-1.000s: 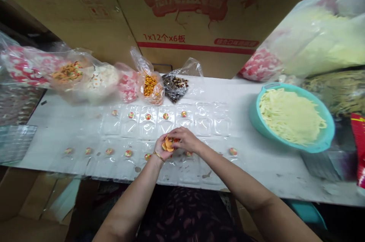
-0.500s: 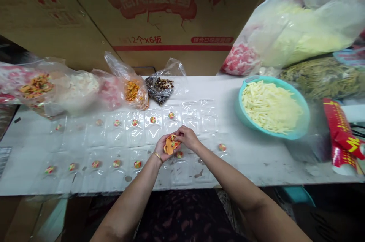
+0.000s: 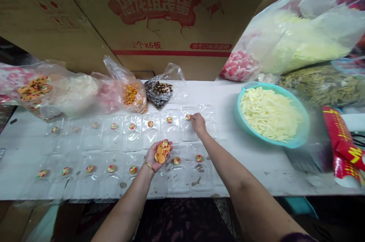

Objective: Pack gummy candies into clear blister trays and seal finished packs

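My left hand [image 3: 154, 154], a bangle at its wrist, is palm up and cups several small round pieces [image 3: 161, 151]. Some show plain orange backs, others red, green and yellow pizza-like faces. Up and to the right, my right hand [image 3: 199, 123] pinches one pizza-like disc [image 3: 188, 117] over a clear plastic tray [image 3: 186, 132] in the back row. Whether that disc touches the tray I cannot tell. Two rows of clear trays lie on the white table, many with one such disc, like the disc in the front row [image 3: 199, 158] below my right forearm.
A turquoise bowl [image 3: 238, 120] of pale strips stands to the right. Bags of small pieces line the back left, including a bag of orange bits [image 3: 131, 95] and a bag of dark bits [image 3: 161, 92]. Behind them rises a large cardboard box [image 3: 171, 65]. Red packaging [image 3: 342, 147] lies far right.
My right hand has left the pieces in my left palm and moved up and right to a back-row tray with one disc. My left hand has shifted slightly down and left.
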Available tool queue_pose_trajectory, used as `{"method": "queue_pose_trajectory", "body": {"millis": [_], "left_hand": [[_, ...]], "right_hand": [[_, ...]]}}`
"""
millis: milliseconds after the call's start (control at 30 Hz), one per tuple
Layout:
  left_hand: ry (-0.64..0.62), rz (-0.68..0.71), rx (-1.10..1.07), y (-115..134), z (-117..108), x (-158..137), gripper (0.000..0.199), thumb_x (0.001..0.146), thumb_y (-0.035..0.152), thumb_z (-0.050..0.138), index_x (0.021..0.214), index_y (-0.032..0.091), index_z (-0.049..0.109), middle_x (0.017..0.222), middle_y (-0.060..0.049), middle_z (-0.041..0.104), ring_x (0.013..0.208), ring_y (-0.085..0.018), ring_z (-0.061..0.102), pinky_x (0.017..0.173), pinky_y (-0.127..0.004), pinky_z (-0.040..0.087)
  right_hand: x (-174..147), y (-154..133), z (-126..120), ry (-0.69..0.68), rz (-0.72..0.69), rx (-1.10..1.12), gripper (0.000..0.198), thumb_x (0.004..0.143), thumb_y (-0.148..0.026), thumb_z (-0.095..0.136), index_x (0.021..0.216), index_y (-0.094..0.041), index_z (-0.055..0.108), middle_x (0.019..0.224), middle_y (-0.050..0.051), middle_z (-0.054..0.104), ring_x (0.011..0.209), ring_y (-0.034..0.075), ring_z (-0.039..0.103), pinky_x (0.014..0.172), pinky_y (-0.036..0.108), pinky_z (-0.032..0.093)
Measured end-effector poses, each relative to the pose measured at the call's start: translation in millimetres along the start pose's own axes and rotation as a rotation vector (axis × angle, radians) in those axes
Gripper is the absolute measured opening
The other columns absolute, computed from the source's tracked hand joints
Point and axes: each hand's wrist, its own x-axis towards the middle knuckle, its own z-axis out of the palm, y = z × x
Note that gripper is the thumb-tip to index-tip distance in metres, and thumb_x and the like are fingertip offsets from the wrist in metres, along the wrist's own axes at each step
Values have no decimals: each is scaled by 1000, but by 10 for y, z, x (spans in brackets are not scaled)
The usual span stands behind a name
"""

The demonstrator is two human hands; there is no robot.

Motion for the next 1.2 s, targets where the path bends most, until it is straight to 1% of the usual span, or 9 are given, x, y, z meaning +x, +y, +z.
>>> {"method": "queue_pose_trajectory", "body": {"millis": [233, 333, 467, 600, 700, 800, 867, 1033, 1200], "left_hand": [[-48, 1, 6, -41, 134, 59, 24, 79, 23, 43, 97, 15, 57, 97, -9, 64, 84, -21, 62, 58, -28, 51], [-89, -12, 25, -54, 235, 118, 26, 79, 24, 42, 98, 14, 57, 93, -9, 65, 82, -21, 63, 58, -29, 51], [-35, -69, 64, -104, 334, 191, 22, 79, 24, 43, 87, 11, 58, 73, -7, 65, 67, -19, 63, 52, -28, 50], [-89, -105, 106, -160, 364, 200, 27, 78, 23, 42, 96, 10, 57, 85, -10, 65, 74, -20, 63, 49, -24, 49], [-120, -100, 124, -169, 330, 166, 34, 78, 23, 42, 108, 13, 52, 100, -11, 62, 80, -20, 63, 50, -24, 50], [-92, -76, 112, -152, 274, 109, 34, 78, 23, 43, 110, 15, 51, 102, -10, 61, 80, -19, 62, 51, -25, 50], [-78, -43, 86, -123, 232, 52, 33, 78, 22, 43, 109, 15, 52, 104, -10, 60, 81, -19, 62, 52, -25, 51], [-49, 90, -49, 20, 64, -182, 31, 79, 21, 42, 107, 15, 53, 106, -10, 59, 83, -19, 61, 52, -25, 51], [-21, 276, -235, 227, -117, -469, 28, 79, 20, 41, 103, 15, 55, 102, -11, 60, 84, -19, 61, 53, -24, 50]], "right_hand": [[-186, -116, -97, -115, -247, -204, 38, 79, -7, 41, 111, -21, 56, 111, 10, 53, 92, 21, 48, 78, 33, 37], [-299, -309, -115, -232, -394, -21, 27, 79, -16, 49, 104, -19, 60, 107, 8, 55, 91, 17, 51, 79, 30, 39], [-556, -490, -92, -418, -513, 196, 10, 71, -17, 59, 78, -18, 66, 80, 3, 61, 78, 14, 54, 75, 27, 41], [-579, -283, -173, -324, -269, 464, 7, 69, -20, 57, 69, -18, 65, 71, 0, 63, 68, 12, 56, 66, 24, 43], [-342, 79, -357, -55, 46, 585, 13, 70, -24, 54, 76, -18, 63, 69, 0, 63, 63, 13, 55, 61, 24, 43], [-34, 403, -536, 181, 260, 426, 15, 69, -23, 53, 80, -17, 61, 67, 0, 61, 61, 13, 53, 60, 24, 41], [113, 525, -597, 205, 279, 232, 15, 70, -22, 52, 81, -17, 62, 70, 0, 60, 64, 13, 53, 63, 23, 40], [159, 571, -592, 60, -19, -293, 22, 81, -21, 42, 88, -17, 63, 97, 6, 57, 79, 15, 52, 68, 24, 36], [73, 562, -617, -141, -337, -676, 26, 82, -13, 38, 92, -15, 62, 97, 10, 60, 86, 18, 52, 73, 27, 36]]}}
